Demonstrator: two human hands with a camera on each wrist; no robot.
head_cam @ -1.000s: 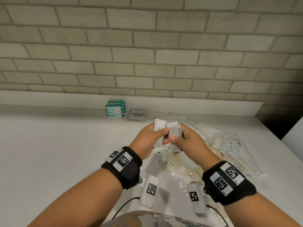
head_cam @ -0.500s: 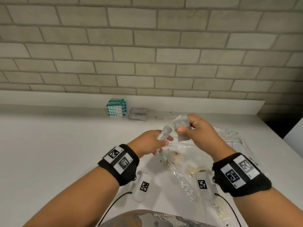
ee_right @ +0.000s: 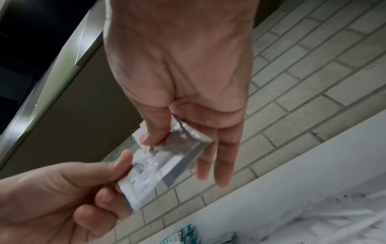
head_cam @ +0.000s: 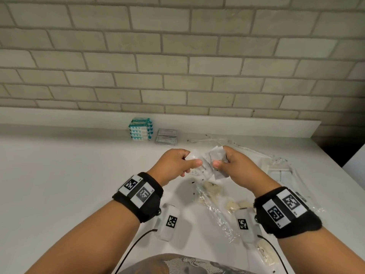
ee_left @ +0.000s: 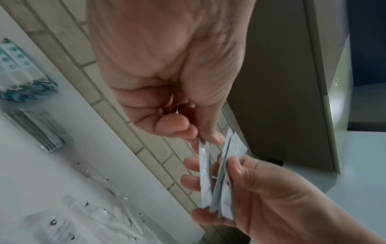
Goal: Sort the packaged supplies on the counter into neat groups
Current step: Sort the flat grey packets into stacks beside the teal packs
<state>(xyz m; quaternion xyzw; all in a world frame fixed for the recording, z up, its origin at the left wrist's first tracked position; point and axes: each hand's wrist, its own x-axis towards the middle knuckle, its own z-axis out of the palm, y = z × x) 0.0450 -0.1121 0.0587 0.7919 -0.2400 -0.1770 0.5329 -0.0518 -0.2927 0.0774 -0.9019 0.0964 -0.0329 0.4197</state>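
Over the white counter (head_cam: 59, 175), both hands meet in the head view. My left hand (head_cam: 189, 165) pinches one small white sachet (head_cam: 200, 170) between thumb and fingers, seen edge-on in the left wrist view (ee_left: 204, 175). My right hand (head_cam: 219, 163) grips a small bunch of the same white sachets (head_cam: 216, 160), thumb on top and fingers straight beneath (ee_right: 183, 145). The left-hand sachet (ee_right: 137, 183) touches or overlaps the right hand's bunch. Neither hand touches the counter.
A stack of teal-and-white packets (head_cam: 140, 131) and a pile of grey sachets (head_cam: 166, 137) sit side by side against the brick wall. Loose clear-wrapped supplies (head_cam: 276, 169) spread to the right, and clear wraps with beige pieces (head_cam: 213, 196) lie under my hands. The counter ends at the right.
Half a second ago the hands were apart, the right one farther out. They have come back together, so the left hand's sachet meets the right hand's bunch.
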